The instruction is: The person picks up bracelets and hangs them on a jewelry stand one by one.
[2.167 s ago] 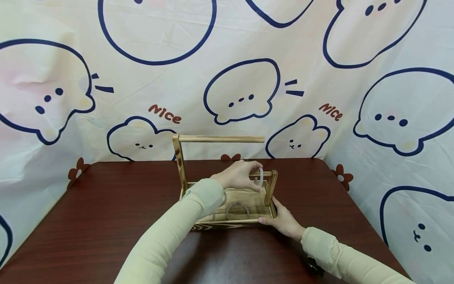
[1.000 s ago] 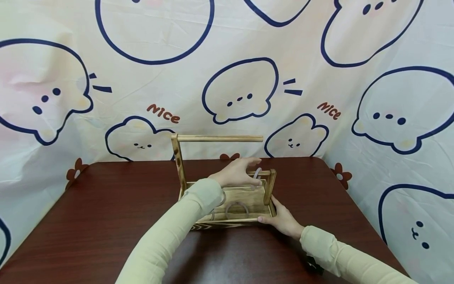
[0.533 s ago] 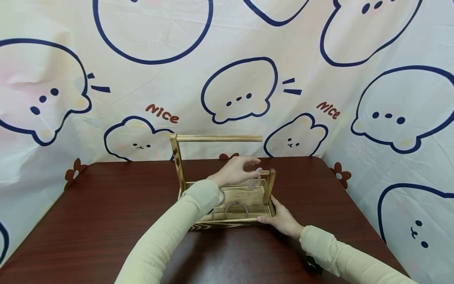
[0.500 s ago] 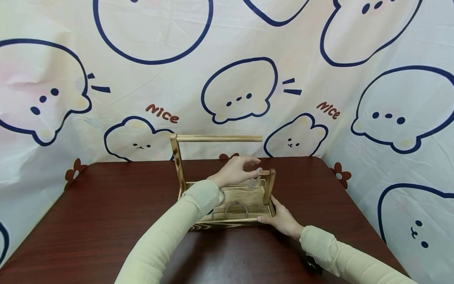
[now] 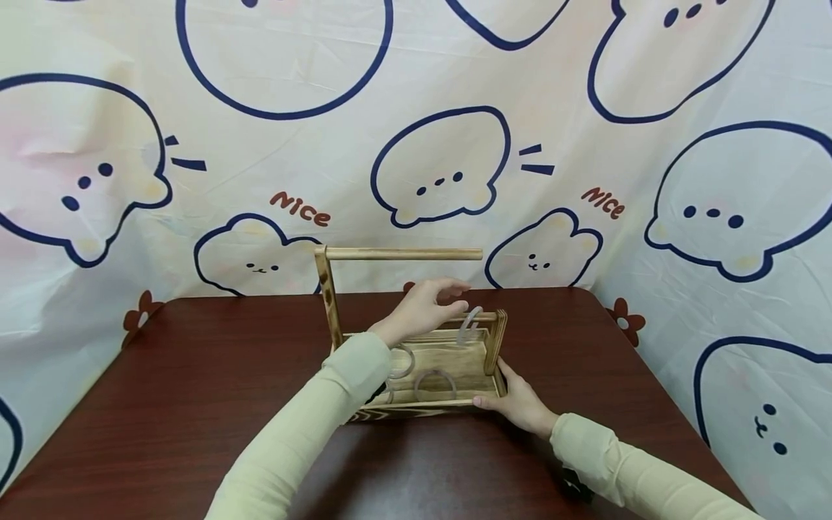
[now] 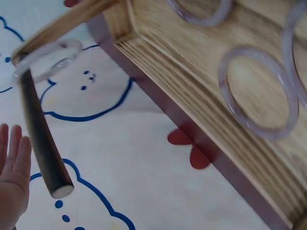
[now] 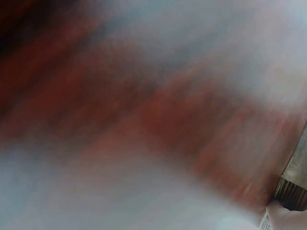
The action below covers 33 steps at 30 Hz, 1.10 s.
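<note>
A pale, translucent bangle [image 5: 469, 325] hangs on the lower rod [image 5: 484, 316] of a wooden bangle stand [image 5: 416, 413], near the rod's post. My left hand [image 5: 422, 307] is just left of that bangle, fingers apart and holding nothing. In the left wrist view the hand [image 6: 14, 177] shows beside the free end of the rod [image 6: 45, 139], with the hung bangle [image 6: 33, 64] farther along it. My right hand [image 5: 520, 404] grips the stand's tray at its right front corner, thumb on the front edge. The right wrist view is mostly blurred table, with part of the hand [image 7: 285, 218] at the corner.
Several more bangles lie in the tray, among them one near the front [image 5: 435, 375] and one by my left sleeve [image 5: 403, 361]. A taller post [image 5: 328, 296] carries an upper rod [image 5: 403, 254] above my left hand. The dark red table [image 5: 214, 390] meets a patterned cloth [image 5: 260, 166] behind.
My left hand earlier pinched the bangle upright at the lower rod. It has let go and drawn back to the left, and the bangle now hangs tilted on the rod. The right hand keeps its place.
</note>
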Each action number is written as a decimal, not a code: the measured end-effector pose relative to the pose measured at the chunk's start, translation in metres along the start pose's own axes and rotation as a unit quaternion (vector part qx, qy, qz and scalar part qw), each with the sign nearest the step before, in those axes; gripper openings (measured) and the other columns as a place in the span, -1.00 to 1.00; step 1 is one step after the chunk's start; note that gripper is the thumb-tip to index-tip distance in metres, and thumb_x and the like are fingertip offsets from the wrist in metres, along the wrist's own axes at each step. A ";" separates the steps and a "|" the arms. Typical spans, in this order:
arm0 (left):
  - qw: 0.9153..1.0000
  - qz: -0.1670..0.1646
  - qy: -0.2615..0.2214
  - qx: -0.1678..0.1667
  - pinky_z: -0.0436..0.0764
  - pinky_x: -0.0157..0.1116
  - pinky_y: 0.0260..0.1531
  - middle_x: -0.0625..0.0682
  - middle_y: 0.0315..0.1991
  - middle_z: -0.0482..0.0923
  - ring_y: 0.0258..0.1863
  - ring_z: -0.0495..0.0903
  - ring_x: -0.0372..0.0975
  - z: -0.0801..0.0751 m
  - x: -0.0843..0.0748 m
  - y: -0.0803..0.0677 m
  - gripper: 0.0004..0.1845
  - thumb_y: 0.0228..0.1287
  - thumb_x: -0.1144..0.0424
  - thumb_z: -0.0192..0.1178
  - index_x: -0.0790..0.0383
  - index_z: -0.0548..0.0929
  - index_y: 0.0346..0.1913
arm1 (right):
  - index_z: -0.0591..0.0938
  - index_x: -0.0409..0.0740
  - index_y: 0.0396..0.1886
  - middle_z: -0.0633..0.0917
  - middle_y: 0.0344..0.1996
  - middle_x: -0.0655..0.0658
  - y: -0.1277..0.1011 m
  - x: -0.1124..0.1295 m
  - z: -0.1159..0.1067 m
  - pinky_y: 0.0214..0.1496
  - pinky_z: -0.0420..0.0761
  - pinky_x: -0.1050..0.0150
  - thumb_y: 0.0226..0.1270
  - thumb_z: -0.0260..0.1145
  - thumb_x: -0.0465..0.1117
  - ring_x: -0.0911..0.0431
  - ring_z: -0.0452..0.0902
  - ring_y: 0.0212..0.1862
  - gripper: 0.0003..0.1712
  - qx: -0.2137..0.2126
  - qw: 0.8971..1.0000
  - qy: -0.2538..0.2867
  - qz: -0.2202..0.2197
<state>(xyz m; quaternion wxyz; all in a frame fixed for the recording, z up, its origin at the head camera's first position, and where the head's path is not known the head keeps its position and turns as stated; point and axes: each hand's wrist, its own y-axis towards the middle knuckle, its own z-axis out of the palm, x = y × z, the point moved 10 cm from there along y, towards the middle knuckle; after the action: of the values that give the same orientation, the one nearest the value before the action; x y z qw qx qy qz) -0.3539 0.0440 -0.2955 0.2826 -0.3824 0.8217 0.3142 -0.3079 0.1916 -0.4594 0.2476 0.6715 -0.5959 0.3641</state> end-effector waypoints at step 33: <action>0.999 0.010 -0.005 -0.046 0.54 -0.21 -0.07 -0.03 -0.06 0.58 -0.12 0.56 -0.26 -0.039 0.016 -0.098 -0.74 0.26 0.27 0.13 0.13 0.60 0.00 | -0.02 -0.23 0.44 0.18 0.35 -0.33 0.003 -0.004 0.002 0.28 0.21 -0.13 -0.07 0.46 0.09 -0.20 0.06 0.36 0.21 -0.003 1.000 0.002 0.003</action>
<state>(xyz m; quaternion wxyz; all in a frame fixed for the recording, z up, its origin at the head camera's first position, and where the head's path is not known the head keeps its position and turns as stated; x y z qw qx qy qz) -0.2923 -0.0417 -0.3117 0.2658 -0.3850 0.8086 0.3568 -0.3105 0.1921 -0.4634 0.2494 0.6681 -0.5987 0.3647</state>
